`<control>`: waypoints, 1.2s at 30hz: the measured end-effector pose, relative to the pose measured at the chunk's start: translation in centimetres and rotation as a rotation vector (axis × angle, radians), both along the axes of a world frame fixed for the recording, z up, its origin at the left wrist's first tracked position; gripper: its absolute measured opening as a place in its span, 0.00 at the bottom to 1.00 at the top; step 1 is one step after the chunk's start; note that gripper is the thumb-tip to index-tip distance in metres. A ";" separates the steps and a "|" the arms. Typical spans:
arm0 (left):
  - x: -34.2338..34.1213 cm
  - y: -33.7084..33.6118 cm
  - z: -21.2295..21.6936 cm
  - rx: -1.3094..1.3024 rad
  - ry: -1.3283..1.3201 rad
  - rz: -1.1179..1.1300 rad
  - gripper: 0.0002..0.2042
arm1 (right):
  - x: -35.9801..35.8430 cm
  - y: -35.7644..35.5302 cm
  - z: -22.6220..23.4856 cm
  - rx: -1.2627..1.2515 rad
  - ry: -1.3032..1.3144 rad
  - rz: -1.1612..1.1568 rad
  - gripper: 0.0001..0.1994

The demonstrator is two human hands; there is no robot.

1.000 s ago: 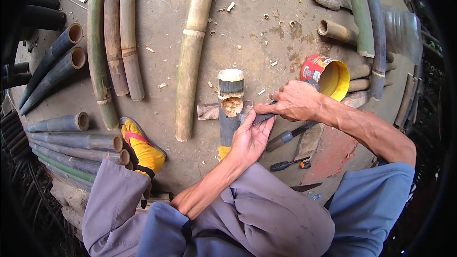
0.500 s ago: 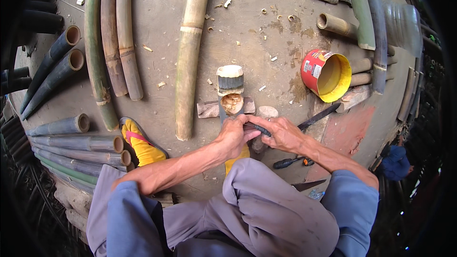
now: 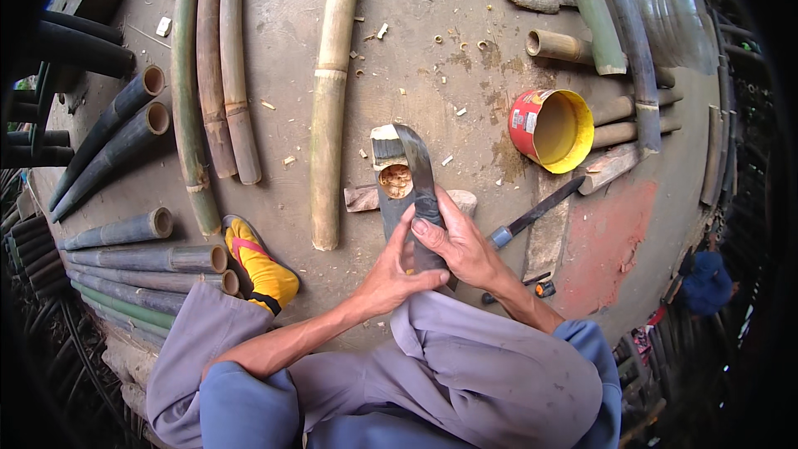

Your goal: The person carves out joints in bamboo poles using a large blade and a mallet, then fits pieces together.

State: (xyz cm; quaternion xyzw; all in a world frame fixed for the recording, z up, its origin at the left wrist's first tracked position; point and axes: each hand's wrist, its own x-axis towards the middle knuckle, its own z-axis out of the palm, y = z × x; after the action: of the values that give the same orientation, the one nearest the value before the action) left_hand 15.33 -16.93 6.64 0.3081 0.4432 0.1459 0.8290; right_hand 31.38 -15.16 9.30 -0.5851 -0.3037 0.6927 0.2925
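A dark bamboo tube (image 3: 387,209) points away from me, resting on a wooden block (image 3: 361,199). It has a round hole (image 3: 396,181) showing pale wood, and a pale cut far end. Over its right side lies a long, dark, bending strip (image 3: 426,198), rubber-like, its far end curling over the tube's far end. My right hand (image 3: 465,245) grips this strip from the right, thumb on top. My left hand (image 3: 391,276) closes on the strip's near part from the left, thumb across its lower end. The tube's near end is hidden behind my hands and knee.
Right of my hands lies a long blade with a blue-ringed handle (image 3: 500,237). Beyond is a red tin (image 3: 525,125), yellow inside. Long bamboo poles (image 3: 330,116) lie ahead; cut tubes (image 3: 150,259) are stacked at left. My yellow-socked foot (image 3: 268,274) stands near them.
The dark strip, mostly hidden in my hands before, now stretches out along the tube's right side. My hands have turned and lowered slightly, fingers pointing away from me. The whole view has shifted slightly.
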 end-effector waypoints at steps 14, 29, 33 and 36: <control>-7.7 20.2 -0.2 1.409 0.512 -1.327 0.17 | -10.1 4.3 -8.0 0.588 -0.396 0.127 0.28; -9.8 6.9 -2.2 0.045 0.698 -0.772 0.19 | -6.3 5.0 -10.1 0.782 -0.181 1.182 0.13; -7.3 -1.1 -1.7 0.045 0.721 -0.428 0.22 | -4.7 4.5 -9.3 0.872 -0.122 1.429 0.08; -4.3 -4.8 -3.2 0.140 0.760 -0.286 0.23 | -3.2 3.0 -8.8 0.909 -0.235 1.438 0.09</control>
State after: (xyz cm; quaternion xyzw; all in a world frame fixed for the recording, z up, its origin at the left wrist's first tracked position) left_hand 11.01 -21.78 3.42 0.4541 0.6595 -0.0652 0.5954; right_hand 28.15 -12.19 0.52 -0.1444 -0.8772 0.4556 -0.0452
